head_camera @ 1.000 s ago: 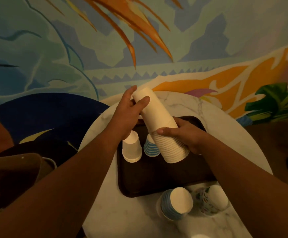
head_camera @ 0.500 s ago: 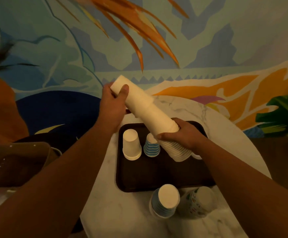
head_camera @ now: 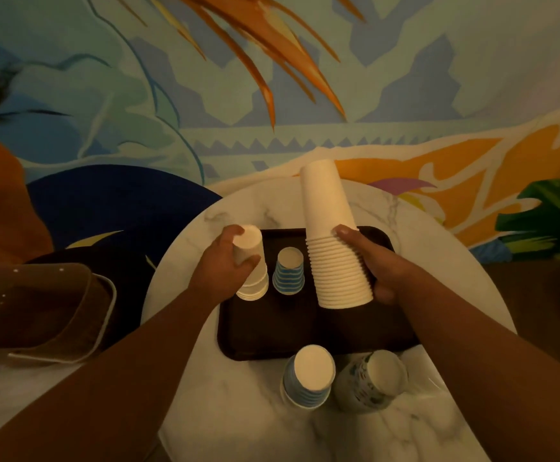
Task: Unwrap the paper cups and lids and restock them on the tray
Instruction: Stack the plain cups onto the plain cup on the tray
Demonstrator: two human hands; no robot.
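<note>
A dark brown tray (head_camera: 272, 335) lies on the round marble table (head_camera: 238, 418). My right hand (head_camera: 377, 261) grips a tall stack of upside-down white paper cups (head_camera: 333, 235), nearly upright over the tray's right side. My left hand (head_camera: 227, 265) holds a white cup (head_camera: 250, 243) on top of the short white cup stack (head_camera: 255, 286) at the tray's left. A small blue-striped cup stack (head_camera: 289, 275) stands between them on the tray.
In front of the tray on the table stand a blue-striped cup stack (head_camera: 308, 375) and a patterned cup stack (head_camera: 372, 378). A brown bag (head_camera: 38, 308) sits to the left of the table. A painted wall rises behind.
My left hand pulled a cup off the top of the tall stack and brought it down onto the short white stack. My right hand tipped the tall stack upright.
</note>
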